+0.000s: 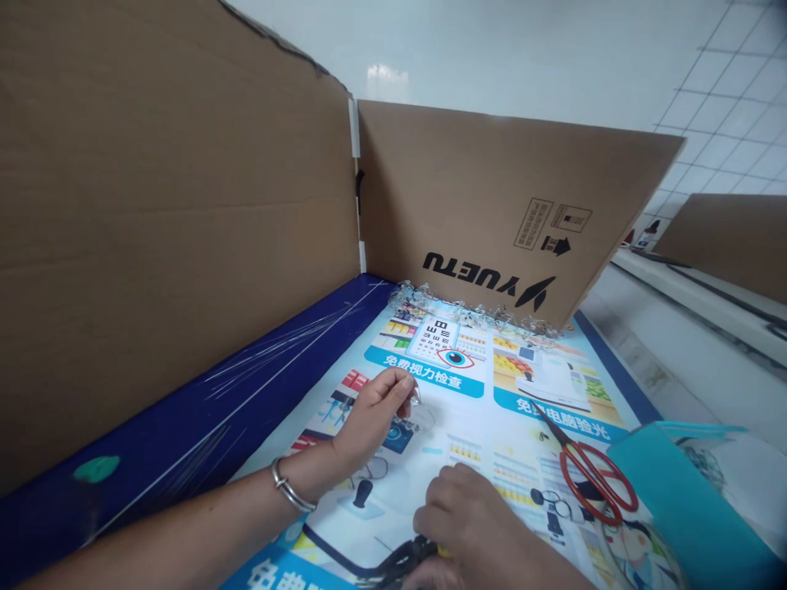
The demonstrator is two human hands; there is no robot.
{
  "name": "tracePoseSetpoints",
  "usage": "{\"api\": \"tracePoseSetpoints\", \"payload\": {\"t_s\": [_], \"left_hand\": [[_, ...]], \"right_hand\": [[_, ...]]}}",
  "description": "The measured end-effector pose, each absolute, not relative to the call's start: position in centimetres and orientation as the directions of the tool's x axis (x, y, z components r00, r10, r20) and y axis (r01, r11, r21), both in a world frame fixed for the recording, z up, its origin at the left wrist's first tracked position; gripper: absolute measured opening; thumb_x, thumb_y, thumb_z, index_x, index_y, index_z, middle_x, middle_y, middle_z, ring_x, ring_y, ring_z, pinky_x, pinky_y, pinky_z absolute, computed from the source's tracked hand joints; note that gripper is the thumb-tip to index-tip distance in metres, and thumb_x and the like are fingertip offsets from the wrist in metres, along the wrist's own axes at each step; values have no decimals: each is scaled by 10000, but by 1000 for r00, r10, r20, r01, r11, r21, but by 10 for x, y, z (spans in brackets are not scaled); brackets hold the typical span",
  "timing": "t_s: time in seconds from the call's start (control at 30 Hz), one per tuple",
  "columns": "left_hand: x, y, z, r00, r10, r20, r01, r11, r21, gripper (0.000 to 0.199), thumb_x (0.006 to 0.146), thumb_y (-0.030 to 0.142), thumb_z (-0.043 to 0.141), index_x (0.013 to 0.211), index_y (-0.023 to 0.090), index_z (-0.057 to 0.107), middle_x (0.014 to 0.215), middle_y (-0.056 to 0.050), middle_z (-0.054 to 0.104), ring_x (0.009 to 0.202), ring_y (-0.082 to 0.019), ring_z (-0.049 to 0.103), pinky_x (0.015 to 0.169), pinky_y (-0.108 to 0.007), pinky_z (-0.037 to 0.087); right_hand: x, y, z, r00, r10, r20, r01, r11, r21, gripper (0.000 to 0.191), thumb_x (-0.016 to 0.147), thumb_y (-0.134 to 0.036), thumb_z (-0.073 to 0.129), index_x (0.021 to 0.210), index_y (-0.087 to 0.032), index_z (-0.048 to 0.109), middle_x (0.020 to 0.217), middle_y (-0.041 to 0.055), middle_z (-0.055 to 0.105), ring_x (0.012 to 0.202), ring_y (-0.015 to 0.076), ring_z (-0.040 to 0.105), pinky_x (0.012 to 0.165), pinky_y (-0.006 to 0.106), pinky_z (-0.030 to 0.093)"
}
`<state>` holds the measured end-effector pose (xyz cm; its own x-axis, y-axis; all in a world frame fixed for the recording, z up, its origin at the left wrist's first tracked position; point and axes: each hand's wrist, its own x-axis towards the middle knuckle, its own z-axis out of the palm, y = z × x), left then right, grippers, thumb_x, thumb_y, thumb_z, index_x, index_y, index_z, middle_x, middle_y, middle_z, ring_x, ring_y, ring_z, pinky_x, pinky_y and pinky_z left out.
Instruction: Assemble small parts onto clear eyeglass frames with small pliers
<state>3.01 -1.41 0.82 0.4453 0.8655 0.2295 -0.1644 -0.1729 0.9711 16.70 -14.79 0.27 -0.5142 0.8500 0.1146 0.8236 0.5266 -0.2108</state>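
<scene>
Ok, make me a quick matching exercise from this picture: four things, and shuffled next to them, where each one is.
Things:
1. scissors
2. bangle
3. crumpled clear plastic
4. teal card

Places:
A. on the left wrist
B. along the bottom edge of the cardboard panel
C. on the poster, right of centre
D. at the poster's lower right edge

Pairs: 1C, 2A, 3B, 4D

A polished silver-toned bangle [290, 487] with a rounded band circles the left wrist [323, 469]; left forearm [184, 524] and right forearm [522, 569] bare.
</scene>
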Motion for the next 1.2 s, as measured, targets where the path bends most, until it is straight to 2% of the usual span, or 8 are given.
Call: {"api": "tracePoseSetpoints", "payload": {"t_s": [0.13, 0.3, 0.37, 0.47, 0.6, 0.77, 1.07, 1.2], "left_hand": [[30, -13, 7, 456, 862, 221, -167, -161, 973, 236, 846, 357, 424, 732, 160, 485, 661, 10, 525, 565, -92, 471, 550, -218, 368], [30, -12, 6, 448, 870, 208, -177, -142, 974, 250, 839, 373, 433, 728, 157, 494, 671, 6, 538, 558, -90, 475, 540, -215, 367], [30, -12, 6, 431, 876, 216, -187, -147, 971, 253, 837, 374, 436, 723, 157, 497, 659, 8, 532, 559, -90, 473, 541, -215, 367], [30, -12, 5, 395, 890, 227, -208, -155, 966, 253, 834, 372, 443, 716, 157, 501, 644, 11, 526, 557, -90, 465, 539, -213, 363], [30, -8, 3, 359, 905, 227, -234, -148, 961, 244, 831, 371, 450, 726, 158, 506, 658, 8, 532, 549, -85, 461, 525, -210, 357], [29, -1, -3, 311, 930, 198, -255, -119, 960, 272, 823, 405, 450, 736, 156, 516, 670, 3, 536, 531, -85, 463, 498, -208, 351], [27, 0, -4, 332, 922, 198, -285, -102, 953, 282, 826, 406, 444, 698, 162, 505, 589, 23, 501, 516, -84, 447, 509, -207, 355], [27, -1, -3, 334, 922, 196, -288, -98, 953, 289, 828, 412, 435, 712, 158, 510, 611, 17, 508, 512, -82, 449, 503, -205, 353]], "right_hand": [[168, -145, 1, -471, 874, 120, 846, 486, -219, 433, 729, -627, 466, 736, -203, 555, 738, 13, 557, 744, 155, 469, 688, 277, 312], [164, -148, 0, -521, 846, 113, 817, 532, -221, 444, 709, -646, 471, 752, -213, 559, 742, 5, 556, 743, 157, 476, 685, 279, 317], [161, -149, 1, -478, 872, 106, 842, 489, -227, 421, 724, -623, 479, 754, -211, 558, 755, 11, 557, 753, 163, 479, 690, 281, 324], [158, -147, 7, -330, 940, 88, 915, 342, -216, 339, 785, -532, 475, 768, -205, 562, 792, 32, 555, 778, 175, 483, 693, 287, 334], [153, -137, 15, -168, 984, 54, 981, 172, -92, 239, 815, -427, 475, 798, -207, 568, 819, 59, 549, 757, 195, 493, 650, 303, 337], [140, -123, 24, -115, 993, -5, 992, 115, 57, 249, 816, -408, 462, 780, -198, 589, 756, 80, 564, 667, 207, 529, 562, 298, 320], [130, -113, 40, -113, 993, -45, 983, 118, 139, 278, 815, -410, 450, 731, -204, 617, 689, 78, 600, 612, 205, 564, 505, 274, 279], [133, -115, 40, -75, 996, -43, 984, 81, 157, 280, 815, -420, 445, 727, -217, 617, 682, 74, 603, 593, 218, 564, 488, 277, 258]]}}
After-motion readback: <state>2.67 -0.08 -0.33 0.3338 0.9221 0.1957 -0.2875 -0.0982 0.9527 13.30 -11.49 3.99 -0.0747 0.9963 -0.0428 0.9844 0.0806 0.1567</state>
